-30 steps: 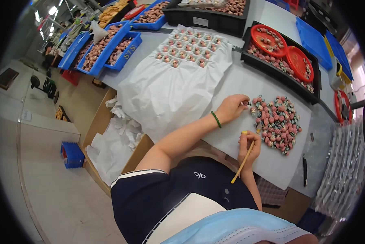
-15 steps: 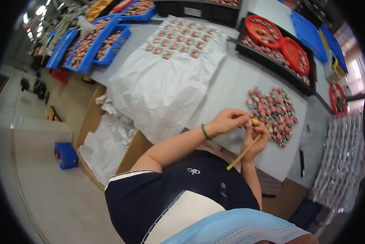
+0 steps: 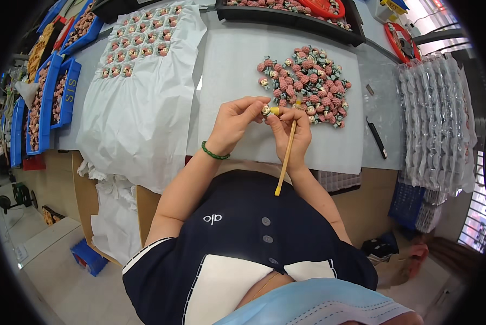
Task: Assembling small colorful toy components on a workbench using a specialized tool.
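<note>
My left hand (image 3: pixel 233 123), with a green bead bracelet at the wrist, pinches a small figurine (image 3: pixel 266 111) with a pale face between thumb and fingertips. Close against it, my right hand (image 3: pixel 297 134) is closed around a thin wooden stick (image 3: pixel 285 162) with a yellow end, which slants down toward my shirt. A yellow cover (image 3: pixel 275 110) shows at my right fingertips, beside the figurine. Just beyond both hands lies a loose pile of pink and grey-green figurines (image 3: pixel 321 81) on a white sheet (image 3: pixel 232 59).
Figurines stand in rows (image 3: pixel 142 38) on white wrapping (image 3: pixel 140 119) at the left. A black tray (image 3: pixel 286 17) of figurines borders the far side. Blue bins (image 3: pixel 65 92) stand far left. A black pen-like tool (image 3: pixel 377 138) and stacked clear plastic trays (image 3: pixel 432 124) are at right.
The whole view has turned and shifted, so the table now appears straighter ahead. My hands remain together, with the figurine's pale face now visible between them and the stick hanging more steeply.
</note>
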`<state>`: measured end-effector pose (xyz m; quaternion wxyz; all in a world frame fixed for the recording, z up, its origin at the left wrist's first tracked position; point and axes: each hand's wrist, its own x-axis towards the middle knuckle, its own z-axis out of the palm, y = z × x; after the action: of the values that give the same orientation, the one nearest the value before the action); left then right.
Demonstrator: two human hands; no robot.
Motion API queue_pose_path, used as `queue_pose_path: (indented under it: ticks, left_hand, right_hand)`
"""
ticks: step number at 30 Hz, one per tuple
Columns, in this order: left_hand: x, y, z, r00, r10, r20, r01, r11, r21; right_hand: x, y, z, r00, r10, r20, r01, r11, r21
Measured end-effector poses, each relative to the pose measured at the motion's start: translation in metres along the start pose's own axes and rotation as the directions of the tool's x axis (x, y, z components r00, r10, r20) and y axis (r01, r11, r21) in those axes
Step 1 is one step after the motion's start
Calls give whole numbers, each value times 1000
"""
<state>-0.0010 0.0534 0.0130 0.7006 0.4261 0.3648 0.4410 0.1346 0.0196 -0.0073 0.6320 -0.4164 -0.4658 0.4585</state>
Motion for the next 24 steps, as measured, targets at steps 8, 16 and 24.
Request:
queue_pose_path:
  ticks: [8, 16, 24]
  left_hand:
    - [2, -3, 2, 997, -83, 0, 78, 933, -352]
    - [2, -2, -7, 995, -98, -11, 85, 906, -414]
    - [-9, 5, -25, 995, -97, -9, 83, 893, -442]
  right_hand:
    - [4, 1, -4, 976, -217, -8, 208, 947, -244]
    - [8, -1, 2, 918, -369, 146, 395, 821, -411]
    - [53, -15, 8, 938, -305, 165, 342, 734, -587]
